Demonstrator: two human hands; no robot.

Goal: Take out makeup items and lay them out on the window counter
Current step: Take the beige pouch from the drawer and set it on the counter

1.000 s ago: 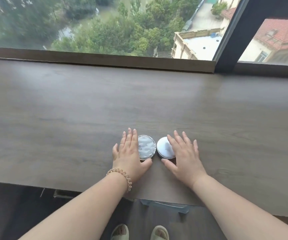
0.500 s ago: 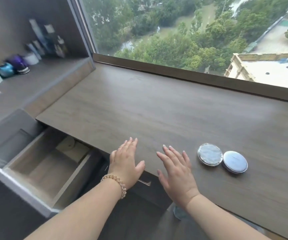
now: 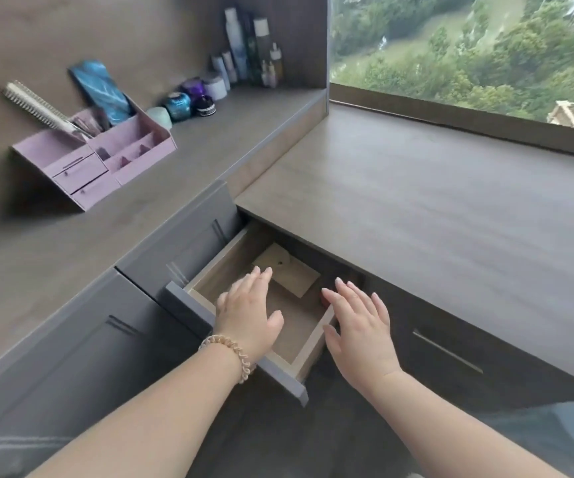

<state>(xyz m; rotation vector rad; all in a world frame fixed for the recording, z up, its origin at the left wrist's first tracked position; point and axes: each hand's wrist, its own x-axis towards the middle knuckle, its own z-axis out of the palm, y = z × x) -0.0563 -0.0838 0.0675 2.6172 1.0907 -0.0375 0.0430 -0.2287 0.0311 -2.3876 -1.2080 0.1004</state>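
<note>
A grey drawer (image 3: 280, 370) with a pale wood inside stands pulled out below the left end of the wooden window counter (image 3: 434, 208). My left hand (image 3: 249, 313) hovers over the drawer, fingers apart, holding nothing. My right hand (image 3: 359, 326) is spread over the drawer's right wall, also holding nothing. A beige flat packet (image 3: 294, 272) lies at the back of the drawer. Something small and red (image 3: 323, 300) peeks out by my right fingertips. The two round compacts are out of view.
A side counter (image 3: 209, 139) at the left carries a pink organiser (image 3: 106, 160) with a hairbrush (image 3: 33, 105), several jars (image 3: 178, 105) and tall bottles (image 3: 247, 46). Grey cabinet fronts (image 3: 71, 339) flank the drawer. The window (image 3: 468, 46) runs along the counter's back.
My view has swung left from the two compacts on the counter to the open drawer. Both hands left the compacts and moved down over the drawer.
</note>
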